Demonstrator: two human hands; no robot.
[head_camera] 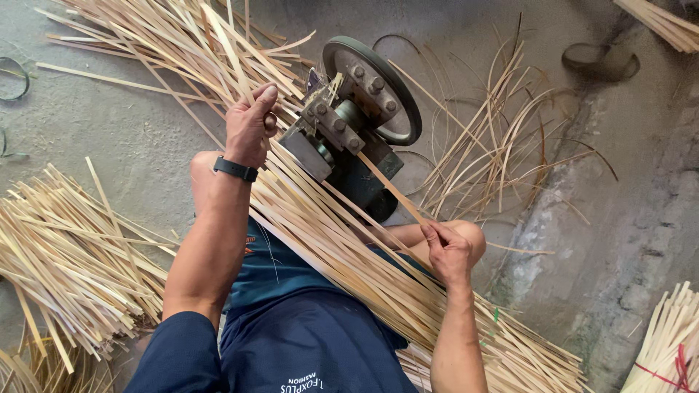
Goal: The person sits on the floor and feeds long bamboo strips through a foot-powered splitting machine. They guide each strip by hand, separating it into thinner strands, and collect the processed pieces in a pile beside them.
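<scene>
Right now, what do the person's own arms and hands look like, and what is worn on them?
Both forearms are bare. The left hand has a black band on its wrist, and a dark blue sleeve covers the upper left arm. The right hand shows no glove or wristband.

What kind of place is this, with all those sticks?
Probably a small bamboo-splitting workshop. A metal machine with a wheel sits on the bare concrete floor, heaps of strips lie around it, and the right hand holds one strip at it.
</scene>
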